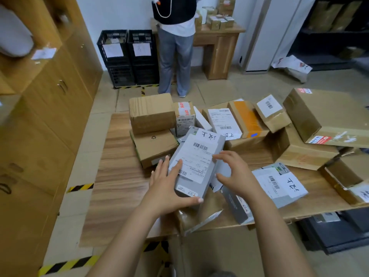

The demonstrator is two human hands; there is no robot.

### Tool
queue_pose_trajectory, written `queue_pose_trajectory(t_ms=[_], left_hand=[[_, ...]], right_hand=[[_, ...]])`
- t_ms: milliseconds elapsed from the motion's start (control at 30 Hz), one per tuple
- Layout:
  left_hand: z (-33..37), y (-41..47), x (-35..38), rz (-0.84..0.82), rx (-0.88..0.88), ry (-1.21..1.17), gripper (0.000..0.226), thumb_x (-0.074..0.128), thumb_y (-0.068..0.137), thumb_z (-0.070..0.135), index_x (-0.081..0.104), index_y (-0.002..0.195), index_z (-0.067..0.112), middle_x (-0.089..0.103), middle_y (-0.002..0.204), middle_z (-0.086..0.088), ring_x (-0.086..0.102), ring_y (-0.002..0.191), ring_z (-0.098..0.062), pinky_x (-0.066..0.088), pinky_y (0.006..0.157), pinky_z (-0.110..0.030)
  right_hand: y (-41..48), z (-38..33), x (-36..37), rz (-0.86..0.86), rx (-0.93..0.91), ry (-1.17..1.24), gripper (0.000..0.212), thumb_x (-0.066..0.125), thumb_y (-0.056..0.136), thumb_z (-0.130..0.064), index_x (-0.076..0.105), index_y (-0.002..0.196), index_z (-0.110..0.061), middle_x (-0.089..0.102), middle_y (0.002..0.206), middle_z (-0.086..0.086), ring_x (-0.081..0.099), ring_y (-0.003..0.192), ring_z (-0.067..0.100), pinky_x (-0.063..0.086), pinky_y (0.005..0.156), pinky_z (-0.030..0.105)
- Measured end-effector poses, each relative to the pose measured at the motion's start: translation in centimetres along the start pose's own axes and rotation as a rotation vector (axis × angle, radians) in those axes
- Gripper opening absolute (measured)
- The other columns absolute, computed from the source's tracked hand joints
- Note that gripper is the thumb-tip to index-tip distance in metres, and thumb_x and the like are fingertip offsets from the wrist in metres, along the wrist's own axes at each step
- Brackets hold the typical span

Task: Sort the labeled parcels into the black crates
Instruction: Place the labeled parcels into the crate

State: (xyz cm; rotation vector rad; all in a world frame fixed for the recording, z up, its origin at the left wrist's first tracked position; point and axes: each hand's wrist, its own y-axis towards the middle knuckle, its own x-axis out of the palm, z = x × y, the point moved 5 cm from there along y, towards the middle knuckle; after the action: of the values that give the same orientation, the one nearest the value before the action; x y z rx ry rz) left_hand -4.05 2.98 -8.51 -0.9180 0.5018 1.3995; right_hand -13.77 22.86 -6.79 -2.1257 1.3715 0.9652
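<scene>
**Hands.** My left hand (169, 186) lies spread and nearly flat against the near left corner of a grey rectangular cardboard parcel (196, 162). Its fingers are straight and splayed over the parcel's left edge and label, and the thumb stretches along the near end. My right hand (236, 176) is arched wide open at the parcel's right edge with the fingers loosely bent. Its index fingertip touches the label, and the hand closes on nothing.

**Room.** The wood-grain tabletop (119, 166) shows open wood along its left side, up to the edge. Beyond that edge runs the tiled floor (87, 156), marked with yellow-and-black tape. To the right and behind, boxes crowd together. A second grey labelled parcel (279, 184) lies just right of my right hand.

**Parcel.** The grey parcel lies atop a heap of other boxes, its far end near a brown corrugated cardboard box (151, 112). It carries a white shipping label with barcodes, and at the far end a white slip with handwritten characters.

**Crates.** The black plastic crates (127, 56) stand well apart from the parcel, against the far wall. They are stacked in two columns, with paper sheets on the upper pair. Beside them a standing person (175, 56) faces a wooden desk (217, 37).
</scene>
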Motion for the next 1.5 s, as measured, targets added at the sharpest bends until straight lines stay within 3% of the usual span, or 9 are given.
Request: queue_pose_trajectory(t_ms=[233,400,633,867,1033,1133,1233,1367,1500], left_hand=[[0.6,-0.2,1.0,0.101,-0.116,0.056,0.128,0.063,0.052,0.087,-0.009,0.149,0.047,-0.037,0.153,0.008,-0.038,0.138,-0.013,-0.018,0.115,-0.044],[2.2,-2.1,2.9,0.308,-0.376,-0.111,0.116,0.072,0.060,0.074,0.003,0.149,0.050,-0.042,0.150,0.007,-0.031,0.142,-0.020,0.002,0.118,-0.044],[5.9,-3.3,5.8,0.601,-0.495,-0.396,0.089,0.072,0.080,0.048,0.020,0.152,0.036,-0.006,0.162,0.005,0.015,0.146,-0.018,0.027,0.113,-0.034],[6.1,-1.7,3.4,0.497,-0.440,-0.260,0.083,0.076,0.079,0.041,0.029,0.147,0.042,-0.008,0.161,0.008,0.010,0.144,-0.009,0.025,0.114,-0.035],[5.2,0.5,2.7,0.409,-0.384,-0.086,0.069,0.068,0.089,0.028,0.033,0.147,0.041,0.001,0.163,0.007,-0.007,0.149,-0.015,0.011,0.121,-0.040],[6.2,0.6,3.7,0.566,-0.427,-0.159,0.076,0.067,0.090,0.029,0.022,0.149,0.045,-0.007,0.162,0.007,-0.010,0.148,-0.014,0.011,0.121,-0.045],[7.9,-0.8,4.9,0.748,-0.563,-0.353,0.091,0.070,0.087,0.035,0.008,0.152,0.044,-0.006,0.163,0.004,-0.001,0.149,-0.017,0.019,0.116,-0.041],[11.1,-0.6,7.3,0.688,-0.646,-0.482,0.105,0.071,0.082,0.048,-0.008,0.151,0.040,-0.008,0.162,0.005,0.003,0.149,-0.019,0.022,0.115,-0.043],[13.6,1.2,9.2,0.638,-0.574,-0.550,0.118,0.075,0.075,0.053,-0.012,0.152,0.035,-0.017,0.161,0.004,-0.001,0.148,-0.012,0.019,0.115,-0.032]], right_hand=[[6.5,0.0,-1.6,-0.258,-0.128,-0.141,0.077,0.073,0.078,-0.009,0.041,0.141,-0.040,0.020,0.159,-0.001,0.018,0.146,0.021,0.026,0.116,0.040],[10.1,1.3,-1.9,-0.453,-0.200,-0.277,0.094,0.081,0.070,-0.021,0.030,0.148,-0.039,0.014,0.160,0.008,0.019,0.144,0.031,0.026,0.117,0.044],[10.3,1.5,-3.2,-0.505,-0.326,-0.193,0.080,0.082,0.075,-0.024,0.040,0.143,-0.031,0.035,0.147,0.001,0.037,0.132,0.022,0.034,0.109,0.038],[6.8,3.3,-6.2,-0.377,-0.202,-0.240,0.084,0.087,0.064,-0.043,0.040,0.134,-0.033,0.038,0.130,0.004,0.052,0.111,0.025,0.047,0.084,0.032],[5.8,5.2,-6.2,-0.472,-0.176,-0.267,0.086,0.083,0.068,-0.043,0.036,0.139,-0.035,0.040,0.125,0.003,0.052,0.103,0.020,0.047,0.072,0.027],[7.4,5.1,-6.9,-0.509,-0.207,-0.203,0.094,0.083,0.067,-0.050,0.032,0.145,-0.036,0.030,0.146,0.001,0.039,0.131,0.023,0.044,0.097,0.036],[9.8,4.1,-7.2,-0.497,-0.304,-0.053,0.067,0.071,0.082,-0.049,0.042,0.141,-0.033,0.032,0.149,-0.002,0.034,0.136,0.020,0.036,0.105,0.035],[11.8,3.1,-5.2,-0.558,-0.387,-0.070,0.055,0.061,0.092,-0.044,0.042,0.142,-0.035,0.030,0.154,-0.006,0.027,0.141,0.018,0.029,0.112,0.040],[11.8,3.2,-4.5,-0.619,-0.434,-0.079,0.049,0.060,0.092,-0.043,0.045,0.139,-0.037,0.044,0.142,-0.008,0.039,0.129,0.011,0.037,0.106,0.037]])
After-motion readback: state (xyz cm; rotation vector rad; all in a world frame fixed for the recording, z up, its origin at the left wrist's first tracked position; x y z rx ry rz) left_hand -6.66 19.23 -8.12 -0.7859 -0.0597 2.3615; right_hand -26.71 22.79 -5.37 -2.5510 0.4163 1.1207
